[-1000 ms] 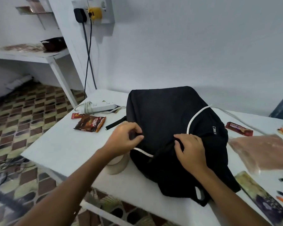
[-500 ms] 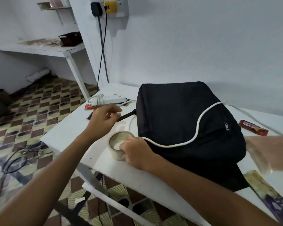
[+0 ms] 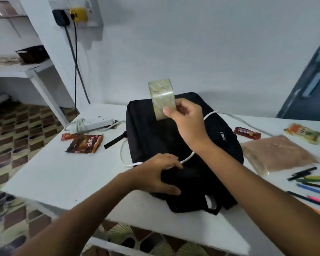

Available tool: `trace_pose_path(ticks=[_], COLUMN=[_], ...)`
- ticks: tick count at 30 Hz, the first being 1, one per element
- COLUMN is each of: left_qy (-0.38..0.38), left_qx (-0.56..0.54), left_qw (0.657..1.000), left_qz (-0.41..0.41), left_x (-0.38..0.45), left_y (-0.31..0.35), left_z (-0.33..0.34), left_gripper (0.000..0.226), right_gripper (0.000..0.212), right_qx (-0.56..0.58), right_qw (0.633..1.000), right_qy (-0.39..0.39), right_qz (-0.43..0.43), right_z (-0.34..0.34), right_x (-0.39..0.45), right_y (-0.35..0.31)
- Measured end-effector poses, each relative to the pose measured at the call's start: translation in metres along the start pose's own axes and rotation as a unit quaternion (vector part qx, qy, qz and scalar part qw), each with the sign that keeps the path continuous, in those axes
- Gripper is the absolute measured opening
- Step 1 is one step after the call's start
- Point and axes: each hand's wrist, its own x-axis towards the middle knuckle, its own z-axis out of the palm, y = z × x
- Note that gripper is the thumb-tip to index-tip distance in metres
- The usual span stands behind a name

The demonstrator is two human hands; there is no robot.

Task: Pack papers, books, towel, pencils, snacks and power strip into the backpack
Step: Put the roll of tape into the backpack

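Backpack: the black backpack [image 3: 174, 145] lies flat at the middle of the white table [image 3: 54, 172], a white cable [image 3: 187, 157] draped across it.
Right hand: the right hand [image 3: 187, 122] is raised above the backpack's 12 o'clock end, its fingers [image 3: 169, 110] pinching a roll of clear tape [image 3: 162, 99] held on edge in the air.
Left hand: the left hand [image 3: 159, 174] rests at the backpack's 7 o'clock corner, fingers curled and gripping a fold of the black fabric.
Power strip: the white power strip [image 3: 94, 122] with its coiled cord sits at 10 o'clock from the backpack, near the table's far edge.
Snacks: a brown snack packet [image 3: 85, 144] lies at 9 o'clock, a red bar [image 3: 247, 133] at 2 o'clock, just beside the backpack.
Towel: a pinkish flat bundle [image 3: 277, 156] at 3 o'clock, possibly the towel in a clear bag; blur makes it hard to tell.
Pencils: coloured pencils [image 3: 310, 182] are scattered at 4 o'clock by the table's right edge.
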Motion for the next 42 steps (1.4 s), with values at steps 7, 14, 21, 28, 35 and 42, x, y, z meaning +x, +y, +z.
trace_pose_path(ticks=[7,14,21,28,35,42], left_qy=[-0.04,0.161,0.299,0.331,0.321,0.301], left_qx=[0.044,-0.154,0.039,0.054,0.047,0.014], left_qw=[0.998,0.975,0.953,0.941,0.944,0.951], left_qz=[-0.036,-0.005,0.003,0.043,0.064,0.067], left_x=[0.053,0.042,0.06,0.065,0.066,0.066], left_y=[0.009,0.017,0.035,0.051,0.064,0.067], left_z=[-0.012,-0.095,-0.157,-0.159,-0.16,-0.164], left_gripper=[0.016,0.016,0.031,0.029,0.02,0.025], right_gripper=[0.026,0.058,0.032,0.034,0.02,0.022], right_qx=[0.108,0.201,0.062,0.226,0.181,0.063], right_qw=[0.99,0.911,0.912,0.862,0.878,0.907], right_qy=[-0.008,-0.328,-0.221,-0.031,0.019,0.003], right_qz=[0.089,0.149,0.34,0.453,0.443,0.416], right_z=[-0.04,-0.08,-0.072,-0.031,0.008,0.046], right_x=[-0.012,-0.013,-0.014,-0.001,0.035,0.056], right_y=[-0.006,-0.015,0.018,0.058,0.055,0.051])
